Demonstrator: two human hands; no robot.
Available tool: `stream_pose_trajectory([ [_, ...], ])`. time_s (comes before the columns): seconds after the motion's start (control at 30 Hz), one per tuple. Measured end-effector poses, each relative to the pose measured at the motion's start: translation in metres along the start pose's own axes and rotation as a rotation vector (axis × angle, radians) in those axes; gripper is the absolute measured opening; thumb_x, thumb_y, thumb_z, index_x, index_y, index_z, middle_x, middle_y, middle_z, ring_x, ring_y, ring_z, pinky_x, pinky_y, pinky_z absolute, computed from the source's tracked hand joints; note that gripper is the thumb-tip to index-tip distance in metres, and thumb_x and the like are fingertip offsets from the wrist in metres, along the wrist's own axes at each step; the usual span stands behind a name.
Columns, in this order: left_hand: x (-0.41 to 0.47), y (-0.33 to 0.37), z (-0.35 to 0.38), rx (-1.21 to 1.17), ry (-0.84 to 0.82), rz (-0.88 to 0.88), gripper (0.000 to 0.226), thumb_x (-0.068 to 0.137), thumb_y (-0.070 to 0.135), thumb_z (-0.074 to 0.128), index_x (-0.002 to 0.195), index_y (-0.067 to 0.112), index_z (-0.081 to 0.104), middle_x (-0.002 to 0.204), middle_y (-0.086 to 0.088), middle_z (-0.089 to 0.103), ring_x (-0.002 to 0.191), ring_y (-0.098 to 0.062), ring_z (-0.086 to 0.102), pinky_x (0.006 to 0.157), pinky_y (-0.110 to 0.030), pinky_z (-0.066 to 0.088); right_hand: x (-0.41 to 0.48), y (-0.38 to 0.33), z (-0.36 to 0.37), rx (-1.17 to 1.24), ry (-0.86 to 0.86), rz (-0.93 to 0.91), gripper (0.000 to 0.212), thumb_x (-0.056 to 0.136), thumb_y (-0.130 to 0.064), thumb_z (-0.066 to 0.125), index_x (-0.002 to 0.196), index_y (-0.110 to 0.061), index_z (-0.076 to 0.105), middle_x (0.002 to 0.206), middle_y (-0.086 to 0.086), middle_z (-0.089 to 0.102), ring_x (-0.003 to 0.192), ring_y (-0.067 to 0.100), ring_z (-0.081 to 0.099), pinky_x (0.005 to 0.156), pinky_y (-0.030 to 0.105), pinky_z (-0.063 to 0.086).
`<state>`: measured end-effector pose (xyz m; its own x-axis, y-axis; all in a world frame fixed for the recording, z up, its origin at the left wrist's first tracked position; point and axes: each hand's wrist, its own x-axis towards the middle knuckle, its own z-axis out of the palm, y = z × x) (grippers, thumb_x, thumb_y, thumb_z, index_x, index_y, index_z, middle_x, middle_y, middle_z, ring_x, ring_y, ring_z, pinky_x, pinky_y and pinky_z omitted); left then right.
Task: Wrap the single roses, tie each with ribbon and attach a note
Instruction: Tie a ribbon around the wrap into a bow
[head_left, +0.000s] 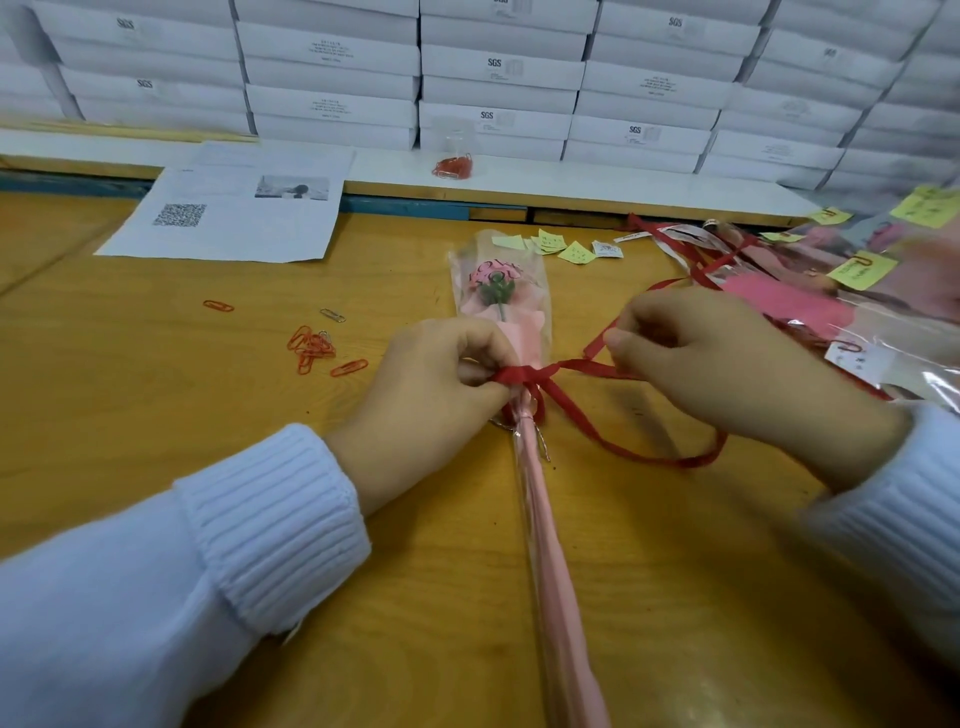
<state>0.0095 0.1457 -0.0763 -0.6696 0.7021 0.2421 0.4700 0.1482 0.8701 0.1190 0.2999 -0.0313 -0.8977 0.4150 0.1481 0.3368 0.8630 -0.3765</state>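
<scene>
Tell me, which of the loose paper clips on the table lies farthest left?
The lone red clip: it lies apart, left of the silver clip and the heap.

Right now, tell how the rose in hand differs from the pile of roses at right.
The rose in hand lies alone, its red ribbon half tied; the pile of roses lies heaped. The rose in hand bears no note; the pile of roses carries yellow notes. Both share clear wrap, red ribbon.
</scene>
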Motion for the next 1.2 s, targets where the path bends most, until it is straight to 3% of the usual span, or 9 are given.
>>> stream_pose_trajectory([
  [0.1, -0.001, 0.001, -0.001, -0.023, 0.005, 0.006, 0.014, 0.077, -0.01, 0.068, 0.076, 0.004, 0.068, 0.078, -0.005, 0.071, 0.066, -0.004, 0.069, 0.058, -0.008, 0.048, -0.005, -0.01, 0.018, 0.215, -0.052, -0.087, 0.003, 0.087, -0.028, 0.063, 0.086, -0.025, 0.062, 0.084, -0.01, 0.063, 0.081, 0.003, 0.058, 0.066, 0.01, 0.045],
  [0.17, -0.001, 0.001, -0.001, -0.032, 0.017, 0.01, 0.014, 0.076, -0.008, 0.069, 0.075, 0.006, 0.068, 0.077, -0.003, 0.07, 0.064, -0.003, 0.068, 0.056, -0.007, 0.047, -0.007, -0.012, 0.033, 0.302, -0.052, -0.088, 0.011, 0.082, -0.021, 0.07, 0.089, -0.023, 0.062, 0.083, -0.009, 0.064, 0.078, -0.002, 0.058, 0.064, 0.005, 0.042],
  [0.27, 0.0, 0.001, 0.0, -0.039, 0.004, 0.009, 0.015, 0.076, -0.002, 0.072, 0.078, 0.012, 0.068, 0.081, -0.001, 0.07, 0.07, -0.004, 0.068, 0.061, -0.01, 0.05, -0.006, -0.012, 0.044, 0.451, -0.024, -0.021, 0.015, 0.082, -0.012, 0.071, 0.09, -0.017, 0.059, 0.074, 0.0, 0.07, 0.065, 0.003, 0.063, 0.059, 0.008, 0.046],
  [0.37, 0.002, -0.001, -0.001, -0.053, 0.019, 0.003, 0.012, 0.08, 0.007, 0.07, 0.083, 0.018, 0.067, 0.084, 0.003, 0.07, 0.075, -0.003, 0.067, 0.068, -0.013, 0.053, -0.006, -0.009, 0.045, 0.58, -0.029, 0.016, 0.01, 0.086, -0.009, 0.066, 0.087, -0.013, 0.057, 0.071, 0.004, 0.072, 0.064, 0.013, 0.068, 0.061, 0.015, 0.053],
  [0.5, 0.006, -0.005, -0.006, 0.036, 0.099, -0.029, 0.02, 0.092, 0.021, 0.057, 0.077, 0.018, 0.071, 0.073, 0.003, 0.072, 0.071, -0.01, 0.067, 0.072, -0.032, 0.055, -0.007, -0.006, 0.043, 0.544, -0.018, 0.05, 0.007, 0.09, -0.015, 0.061, 0.084, -0.015, 0.06, 0.068, -0.001, 0.072, 0.06, 0.008, 0.067, 0.059, 0.011, 0.05],
  [0.67, 0.008, -0.011, -0.009, 0.416, 0.104, -0.004, 0.031, 0.094, 0.027, 0.05, 0.073, 0.012, 0.066, 0.067, -0.003, 0.064, 0.067, -0.017, 0.058, 0.061, -0.03, 0.044, -0.006, -0.001, 0.039, 0.481, -0.032, 0.12, 0.015, 0.093, -0.015, 0.055, 0.08, -0.011, 0.062, 0.053, -0.002, 0.064, 0.046, 0.004, 0.056, 0.047, 0.009, 0.043],
  [0.8, 0.009, -0.012, -0.012, 0.605, 0.066, -0.049, 0.032, 0.092, 0.024, 0.046, 0.064, 0.009, 0.052, 0.06, -0.003, 0.05, 0.059, -0.021, 0.048, 0.051, -0.033, 0.035, -0.005, 0.007, 0.032, 0.431, -0.037, 0.236, 0.022, 0.087, -0.015, 0.052, 0.068, -0.009, 0.062, 0.051, 0.003, 0.061, 0.046, 0.013, 0.051, 0.048, 0.023, 0.044],
  [1.0, 0.009, -0.006, -0.022, 0.833, -0.093, -0.078, 0.036, 0.089, 0.034, 0.047, 0.058, 0.015, 0.044, 0.058, -0.002, 0.046, 0.054, -0.018, 0.044, 0.049, -0.029, 0.034, -0.004, 0.016, 0.017, 0.302, -0.175, 0.293, 0.028, 0.084, -0.021, 0.056, 0.057, -0.016, 0.058, 0.042, -0.003, 0.052, 0.036, 0.005, 0.043, 0.044, 0.024, 0.038],
  [1.2, 0.017, 0.013, -0.033, 0.901, -0.393, -0.249, 0.039, 0.09, 0.039, 0.052, 0.058, 0.017, 0.05, 0.057, 0.001, 0.045, 0.054, -0.015, 0.045, 0.053, -0.028, 0.039, -0.002, 0.016, 0.01, 0.195, -0.324, 0.25, 0.029, 0.086, -0.025, 0.059, 0.058, -0.018, 0.058, 0.041, -0.005, 0.051, 0.036, 0.004, 0.043, 0.05, 0.027, 0.041],
])
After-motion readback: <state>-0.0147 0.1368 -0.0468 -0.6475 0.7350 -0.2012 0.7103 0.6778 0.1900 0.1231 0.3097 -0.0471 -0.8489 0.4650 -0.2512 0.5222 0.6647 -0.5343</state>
